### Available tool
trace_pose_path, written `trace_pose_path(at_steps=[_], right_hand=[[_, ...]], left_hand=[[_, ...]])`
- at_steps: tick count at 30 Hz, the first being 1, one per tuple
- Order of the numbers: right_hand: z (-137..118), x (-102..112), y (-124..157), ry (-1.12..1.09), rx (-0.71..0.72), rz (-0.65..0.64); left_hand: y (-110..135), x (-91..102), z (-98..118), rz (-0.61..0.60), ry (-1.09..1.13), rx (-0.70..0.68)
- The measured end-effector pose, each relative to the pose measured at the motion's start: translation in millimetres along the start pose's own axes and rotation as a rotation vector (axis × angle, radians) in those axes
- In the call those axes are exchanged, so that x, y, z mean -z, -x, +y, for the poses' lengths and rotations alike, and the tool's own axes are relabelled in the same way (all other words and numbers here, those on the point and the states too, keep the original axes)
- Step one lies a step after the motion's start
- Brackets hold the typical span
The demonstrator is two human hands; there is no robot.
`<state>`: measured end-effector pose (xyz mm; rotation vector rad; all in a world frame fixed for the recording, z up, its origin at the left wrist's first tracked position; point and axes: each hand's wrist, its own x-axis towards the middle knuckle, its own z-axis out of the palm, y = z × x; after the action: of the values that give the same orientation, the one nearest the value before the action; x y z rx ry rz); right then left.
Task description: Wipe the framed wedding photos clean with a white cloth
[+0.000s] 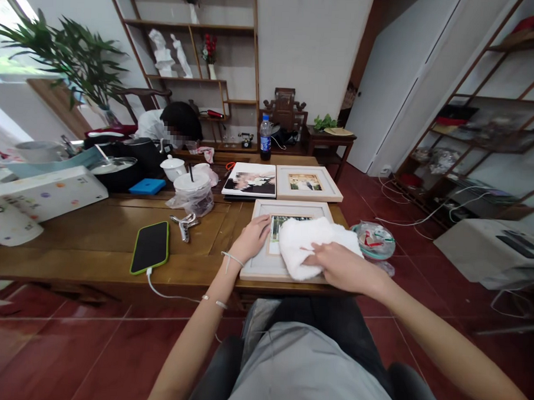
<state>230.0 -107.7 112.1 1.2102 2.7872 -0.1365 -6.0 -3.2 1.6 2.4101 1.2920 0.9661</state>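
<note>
White cloth (305,240) on a frame (255,270) at the near edge of the table (92,239).
The left hand (252,237) lies flat on the frame and the right hand (341,265) flat on the cloth; a hard push could slide the frame off.

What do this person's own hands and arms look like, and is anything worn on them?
Both forearms are bare and there are no gloves. The left hand has a thin pale cord bracelet at the wrist, and a second thin pale band sits further up that forearm. The right hand shows no ring, watch or band.
</note>
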Motion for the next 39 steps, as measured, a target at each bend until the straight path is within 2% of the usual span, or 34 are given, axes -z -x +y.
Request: trace_pose_path(at_steps=[4, 7, 9, 11, 14, 16, 18, 21, 23, 25, 27, 30, 32, 35, 39], right_hand=[[-30, 8, 18, -0.069, 0.018, -0.020], [-40, -3, 11, -0.081, -0.001, 0.026], [-38, -15, -1, -0.069, -0.004, 0.087], [-28, -26, -15, -0.053, 0.010, 0.134], [0, -35, -33, -0.056, 0.051, 0.127], [21, -34, -43, -0.077, 0.044, 0.112], [40, -26, -52, -0.080, -0.022, 0.146], [58, -12, -66, 0.022, -0.135, 0.302], [65, -6, -74, 0.140, -0.144, 0.436], [71, -6, -81, 0.235, -0.121, 0.507], [75, -13, -87, 0.276, -0.101, 0.462], [77, -27, -91, 0.261, -0.099, 0.293], [72, -33, -89, 0.232, -0.107, 0.229], [56, -32, -77, 0.181, -0.090, 0.172], [27, -23, -45, 0.076, 0.007, 0.079]], left_hand=[[0, -0.1, 1, -0.003, 0.001, 0.006], [0, 0.1, 0, -0.011, -0.005, 0.003], [0, 1.2, 1, -0.018, -0.006, 0.005], [0, 3.0, 2, -0.028, -0.002, 0.000], [0, 5.1, 3, -0.040, 0.017, -0.034], [0, 5.0, 3, -0.034, 0.026, -0.050], [0, 3.4, 1, -0.017, 0.022, -0.044], [0, 0.1, -3, -0.001, 0.005, -0.025], [0, -1.1, -4, -0.005, -0.001, -0.018], [0, -1.2, -4, -0.009, -0.003, -0.013], [0, -0.4, -3, -0.007, 0.003, -0.018], [0, 0.7, -1, 0.000, 0.013, -0.029], [0, 0.6, -1, 0.001, 0.011, -0.026], [1, -0.7, -2, 0.004, 0.010, -0.023], [1, -2.4, -3, 0.007, 0.003, -0.018]])
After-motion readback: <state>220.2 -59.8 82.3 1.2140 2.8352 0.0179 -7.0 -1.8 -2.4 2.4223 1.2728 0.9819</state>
